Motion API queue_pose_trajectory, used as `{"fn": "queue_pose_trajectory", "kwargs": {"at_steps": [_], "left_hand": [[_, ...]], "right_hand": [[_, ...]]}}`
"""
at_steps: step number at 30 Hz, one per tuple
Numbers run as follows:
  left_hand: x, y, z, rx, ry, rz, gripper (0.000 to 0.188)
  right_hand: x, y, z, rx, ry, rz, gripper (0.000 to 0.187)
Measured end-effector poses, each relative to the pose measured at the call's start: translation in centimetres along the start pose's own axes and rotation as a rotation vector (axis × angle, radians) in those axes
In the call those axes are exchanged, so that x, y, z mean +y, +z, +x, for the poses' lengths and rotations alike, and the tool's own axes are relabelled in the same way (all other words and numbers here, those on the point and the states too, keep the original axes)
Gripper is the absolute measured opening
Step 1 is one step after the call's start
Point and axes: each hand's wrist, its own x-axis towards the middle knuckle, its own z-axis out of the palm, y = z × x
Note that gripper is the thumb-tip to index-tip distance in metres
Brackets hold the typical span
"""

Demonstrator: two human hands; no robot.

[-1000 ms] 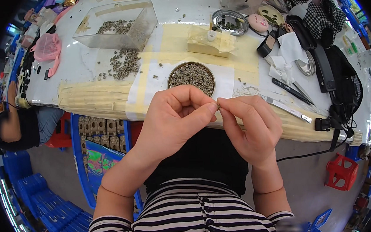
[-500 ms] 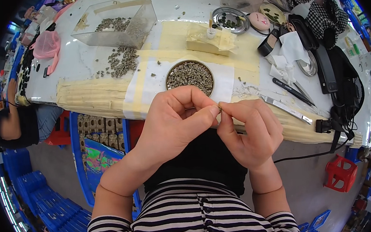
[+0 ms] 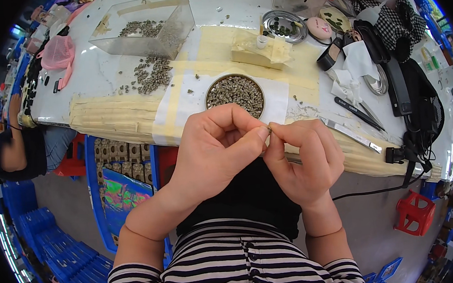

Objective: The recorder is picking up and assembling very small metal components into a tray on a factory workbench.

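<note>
Hands pinch tiny piece near round dish.

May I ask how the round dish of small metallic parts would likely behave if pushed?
The round dish would probably slide rather than tip, looking wide and low. It may feel heavy for its size, since small metallic parts fill it. A jolt could spill some, as it has no lid.

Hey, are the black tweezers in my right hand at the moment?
No, the black tweezers lie on the table, off to the right of the right hand.
</note>
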Motion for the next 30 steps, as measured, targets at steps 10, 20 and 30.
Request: {"fn": "queue_pose_trajectory", "kwargs": {"at_steps": [10,20,30], "left_hand": [[0.7,-0.3,0.0,0.003,-0.034,0.085,0.006],[1.7,-1.4,0.7,-0.103,0.003,0.324,0.005],[0.8,-0.5,0.6,-0.047,0.001,0.067,0.005]], "right_hand": [[0.4,0.0,0.0,-0.021,0.002,0.076,0.021],[0.9,-0.6,0.8,-0.115,-0.044,0.067,0.023],[0.9,0.2,0.2,0.004,0.054,0.113,0.021]]}}
